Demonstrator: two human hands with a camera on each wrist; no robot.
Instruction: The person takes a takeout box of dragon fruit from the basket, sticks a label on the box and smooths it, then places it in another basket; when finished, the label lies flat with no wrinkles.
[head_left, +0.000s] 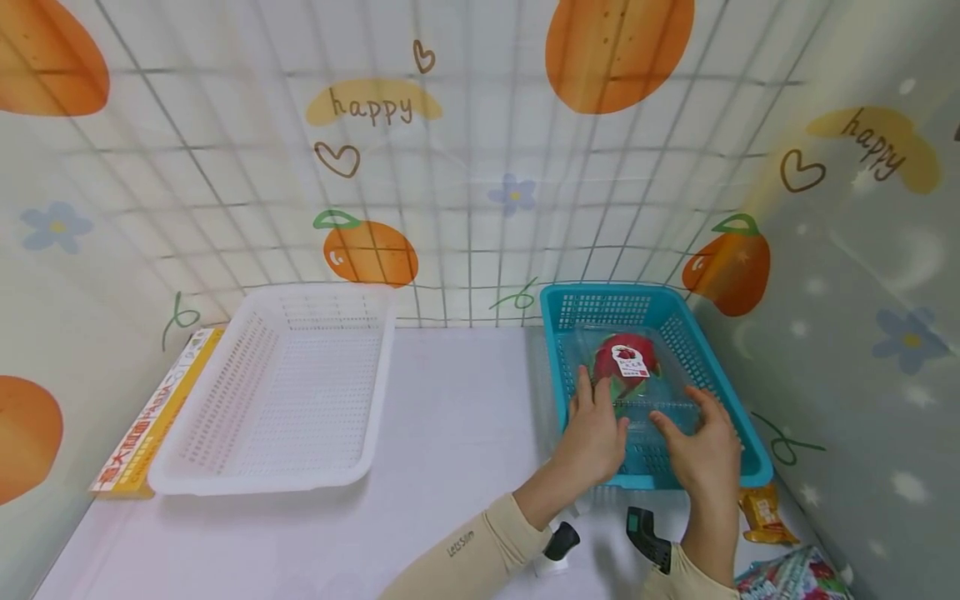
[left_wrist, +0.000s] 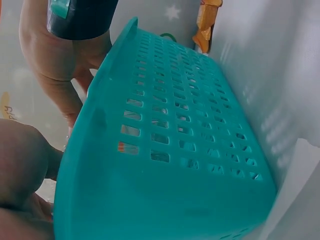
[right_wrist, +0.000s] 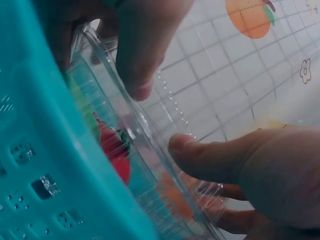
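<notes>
A clear plastic box sits inside the teal basket. A red dragon fruit with a white label shows through its lid. My left hand holds the box at its near left, fingers along the left side and thumb at the near edge. From the near right, my right hand holds it, thumb at the near edge and fingers by the right side. In the right wrist view the right thumb stands beside the clear box, with other fingers partly behind the plastic. The left wrist view mostly shows the basket's wall.
To the left stands a white basket, with a yellow box beside it. An orange packet and a colourful bag lie near right. A small black-topped object is by the left sleeve. A printed curtain and wire grid rise behind.
</notes>
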